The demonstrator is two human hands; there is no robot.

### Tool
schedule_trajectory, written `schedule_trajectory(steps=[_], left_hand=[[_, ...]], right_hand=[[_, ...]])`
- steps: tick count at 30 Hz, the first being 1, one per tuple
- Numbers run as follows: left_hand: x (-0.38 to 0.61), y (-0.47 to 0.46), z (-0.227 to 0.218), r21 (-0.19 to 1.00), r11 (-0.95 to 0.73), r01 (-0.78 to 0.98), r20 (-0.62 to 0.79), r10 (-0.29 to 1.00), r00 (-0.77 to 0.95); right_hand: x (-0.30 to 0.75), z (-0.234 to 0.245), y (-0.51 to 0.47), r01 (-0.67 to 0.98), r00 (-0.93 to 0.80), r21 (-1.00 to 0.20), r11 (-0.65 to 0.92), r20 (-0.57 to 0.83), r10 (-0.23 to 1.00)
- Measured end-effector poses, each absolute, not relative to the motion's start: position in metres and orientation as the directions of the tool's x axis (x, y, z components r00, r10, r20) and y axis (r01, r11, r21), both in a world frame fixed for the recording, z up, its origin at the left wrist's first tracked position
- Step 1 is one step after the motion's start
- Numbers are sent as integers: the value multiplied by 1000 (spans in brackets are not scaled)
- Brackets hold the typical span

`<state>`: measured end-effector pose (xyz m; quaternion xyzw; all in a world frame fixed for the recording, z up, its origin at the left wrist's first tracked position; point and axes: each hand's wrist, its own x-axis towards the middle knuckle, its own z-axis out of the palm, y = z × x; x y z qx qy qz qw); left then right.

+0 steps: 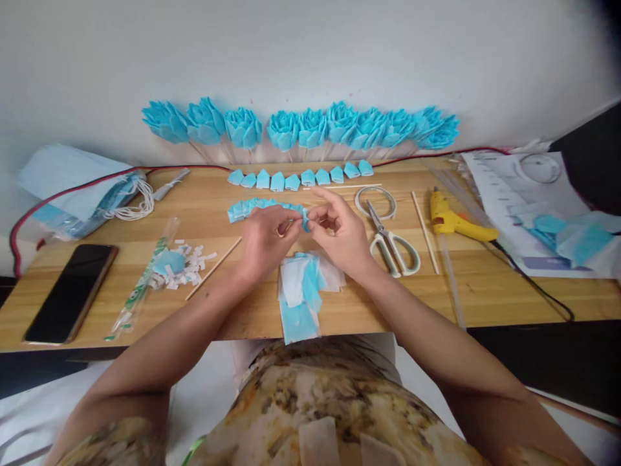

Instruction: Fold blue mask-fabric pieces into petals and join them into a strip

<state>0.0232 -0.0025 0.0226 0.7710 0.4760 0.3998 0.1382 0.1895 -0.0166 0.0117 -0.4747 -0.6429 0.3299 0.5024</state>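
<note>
Above the middle of the table [257, 312], as I view it remotely: my left hand [266, 234], my right hand [342, 230], close together, both pinching one small blue piece [305, 221] between them. Nearer the front edge: one loose pile of blue and white strips [311, 285]. Beyond the hands: one tight row of blue pieces [247, 208], then one spaced row of folded pieces [277, 181]. Right: scissors [382, 231], yellow glue gun [453, 224]. Left: black phone [72, 293]. Along the wall [310, 48]: blue flowers [312, 128].

Nothing legible here: over on the far right of the bench [204, 188], any print on the white sheet [499, 181] stays too faint to make out. And on the left, the clear plastic sleeve [142, 279] shows green markings [132, 299], unreadable too.
</note>
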Motion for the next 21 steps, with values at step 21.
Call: schedule_trajectory(steps=[21], left_hand=[[20,-2,30,920,-307,243,298,952,71]], right_hand=[[196,11,-8,41,-22,-968,246,246,969]])
